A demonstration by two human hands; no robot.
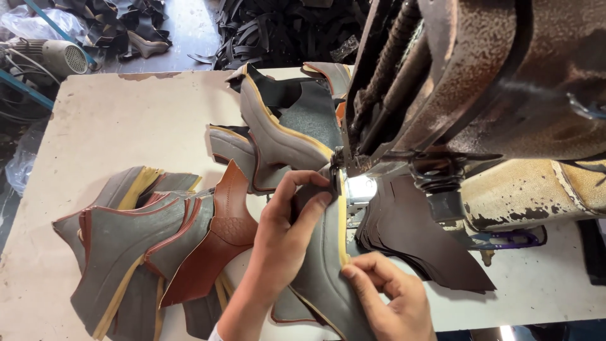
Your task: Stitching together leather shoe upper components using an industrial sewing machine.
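Note:
My left hand (287, 230) pinches the upper end of a grey shoe-upper piece with a yellow edge (325, 265), close under the needle (336, 170) of a worn industrial sewing machine (480, 82). My right hand (391, 297) grips the same piece lower down along its yellow edge. The piece runs from the needle area toward me. Both hands have their fingers closed on the material.
A pile of grey and brown shoe uppers (151, 240) lies at the left on the beige table (120, 120). More sewn grey uppers (284, 126) lie behind the needle. A stack of dark brown cut pieces (423, 246) sits under the machine arm. Black scraps (278, 28) cover the floor beyond.

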